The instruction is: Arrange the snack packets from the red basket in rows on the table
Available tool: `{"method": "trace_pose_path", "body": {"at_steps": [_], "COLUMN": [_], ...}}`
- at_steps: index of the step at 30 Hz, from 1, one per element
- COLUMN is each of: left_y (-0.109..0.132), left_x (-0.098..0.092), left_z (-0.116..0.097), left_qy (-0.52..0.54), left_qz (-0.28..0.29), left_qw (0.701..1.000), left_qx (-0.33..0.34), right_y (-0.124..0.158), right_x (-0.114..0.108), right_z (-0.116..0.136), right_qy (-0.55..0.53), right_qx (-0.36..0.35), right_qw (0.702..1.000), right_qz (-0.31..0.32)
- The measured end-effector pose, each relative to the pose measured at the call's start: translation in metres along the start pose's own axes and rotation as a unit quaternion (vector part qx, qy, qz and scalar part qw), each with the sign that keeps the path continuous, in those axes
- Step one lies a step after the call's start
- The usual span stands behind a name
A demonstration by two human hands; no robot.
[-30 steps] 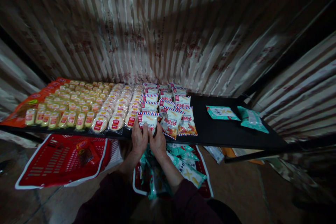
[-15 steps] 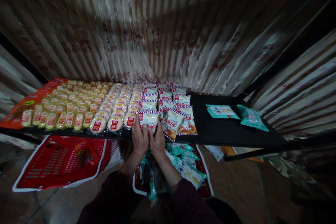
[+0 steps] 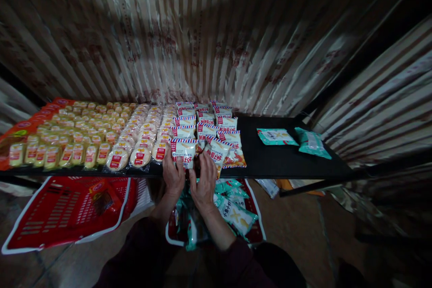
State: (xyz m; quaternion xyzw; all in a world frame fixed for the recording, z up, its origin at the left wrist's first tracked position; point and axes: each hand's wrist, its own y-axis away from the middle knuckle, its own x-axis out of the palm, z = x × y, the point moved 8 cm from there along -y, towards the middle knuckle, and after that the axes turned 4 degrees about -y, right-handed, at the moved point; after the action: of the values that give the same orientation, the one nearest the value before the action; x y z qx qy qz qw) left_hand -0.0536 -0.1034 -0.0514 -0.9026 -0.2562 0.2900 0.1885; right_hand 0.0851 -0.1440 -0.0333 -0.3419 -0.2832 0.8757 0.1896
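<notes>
Rows of white snack bags with red-and-blue striped edges stand on a black shelf (image 3: 259, 159). My left hand (image 3: 173, 174) rests against the lower left corner of the front snack bag (image 3: 184, 147), fingers stretched out. Beside it, my right hand (image 3: 204, 183) has its fingers apart and touches the lower left of a tilted snack bag (image 3: 218, 150) in the middle row. Part of that bag is hidden behind the fingers. Wrapped round crackers (image 3: 141, 156) lie in rows to the left of my hands.
Small yellow wrapped cakes (image 3: 78, 153) and orange packets (image 3: 25, 125) fill the shelf's left side. Two green packets, one flat (image 3: 276, 136) and one puffed (image 3: 312, 142), lie on the right. Below are a red basket (image 3: 43, 218) and another basket (image 3: 259, 220) holding green packets (image 3: 238, 216).
My right hand has left the front snack bag and shifted right onto the tilted bag beside it. My left hand stays at the front bag. The whole view has moved slightly.
</notes>
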Motion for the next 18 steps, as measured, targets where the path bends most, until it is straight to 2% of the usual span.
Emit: {"method": "trace_pose_path", "body": {"at_steps": [3,5,11,18], "left_y": [0.001,0.002,0.002,0.004], "left_x": [0.0,-0.001,-0.002,0.003], "left_z": [0.0,-0.001,-0.006,-0.011], "left_qy": [0.003,0.006,0.004,0.004], "left_qz": [-0.017,-0.029,-0.033,-0.025], "left_qw": [1.0,1.0,0.999,1.0], "left_qx": [-0.006,-0.009,0.009,0.013], "right_y": [0.007,0.012,0.017,0.007], "right_x": [-0.024,-0.03,-0.017,-0.008], "right_z": [-0.016,-0.029,-0.042,-0.052], "right_qy": [0.079,0.109,0.09,0.083], "right_qx": [0.038,0.063,0.039,0.02], "right_qw": [0.994,0.989,0.995,0.996], "right_qz": [-0.061,-0.072,-0.033,-0.011]}}
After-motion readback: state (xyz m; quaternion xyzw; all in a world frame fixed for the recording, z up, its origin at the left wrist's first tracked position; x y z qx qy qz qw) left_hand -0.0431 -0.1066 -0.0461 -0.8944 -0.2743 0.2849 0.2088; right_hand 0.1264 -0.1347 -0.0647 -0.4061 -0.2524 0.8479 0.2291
